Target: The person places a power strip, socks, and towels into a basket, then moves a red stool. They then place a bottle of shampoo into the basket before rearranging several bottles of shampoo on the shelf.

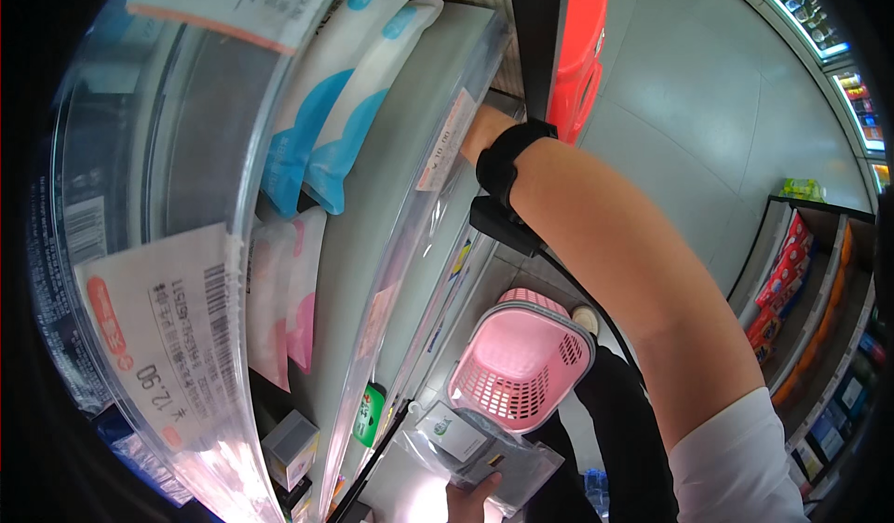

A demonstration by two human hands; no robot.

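Observation:
My left hand (475,500) grips a clear plastic packet of folded grey fabric (506,446) with a white card label, thumb on top. My right arm reaches across to the shelf unit on the left. Only the base of my right hand (485,130) shows; its fingers are hidden behind a clear shelf front with a price tag (447,139). A black strap (499,163) with a small black device (506,224) and cable is on that wrist. Beyond the packet is a pink plastic shopping basket (513,362) with a grey rim, beside my shoe (585,319).
White-and-blue pouches (335,104) and white-and-pink pouches (286,292) stand on a shelf. Below them are a small box (290,446) and a green package (369,415). A red plastic container (580,48) stands past the shelf end. Another stocked shelf (803,313) is at right.

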